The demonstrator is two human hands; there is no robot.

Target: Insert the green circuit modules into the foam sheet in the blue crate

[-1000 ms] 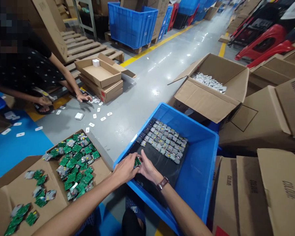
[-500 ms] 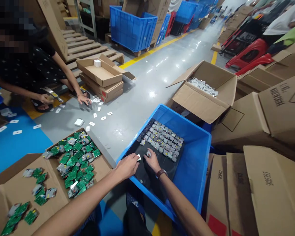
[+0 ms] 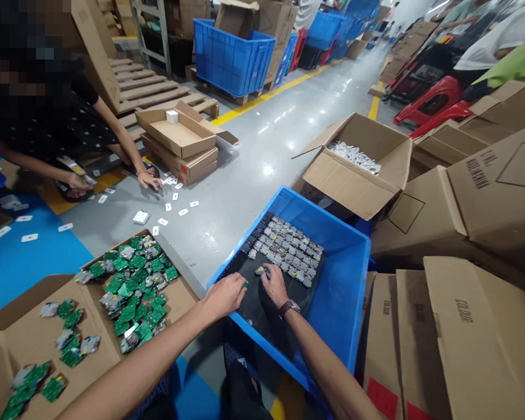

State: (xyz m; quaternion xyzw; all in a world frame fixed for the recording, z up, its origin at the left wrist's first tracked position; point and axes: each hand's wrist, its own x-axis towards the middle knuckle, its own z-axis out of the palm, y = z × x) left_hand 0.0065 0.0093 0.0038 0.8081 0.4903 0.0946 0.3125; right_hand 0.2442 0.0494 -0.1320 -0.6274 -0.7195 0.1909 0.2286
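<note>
A blue crate (image 3: pixel 345 303) in front of me holds a black tray (image 3: pixel 280 309) with rows of small grey circuit boards (image 3: pixel 286 251). My left hand (image 3: pixel 225 293) rests on the crate's near rim, fingers closed on a small green circuit board. My right hand (image 3: pixel 275 284), with a watch on its wrist, lies on the tray and its fingertips press a board at the near end of the rows. An open cardboard box (image 3: pixel 35 332) on my left holds a heap of green circuit boards (image 3: pixel 133 286).
Another person (image 3: pixel 48 122) crouches at the far left, hands among white labels (image 3: pixel 175 201) scattered on the grey floor. Flat boxes (image 3: pixel 179 140) are stacked nearby. An open carton (image 3: pixel 359 169) of white parts stands beyond the crate. Cartons (image 3: pixel 464 326) crowd the right.
My right hand has moved up the tray to the near row of boards and set a board there. My left hand has stayed at the crate's rim.
</note>
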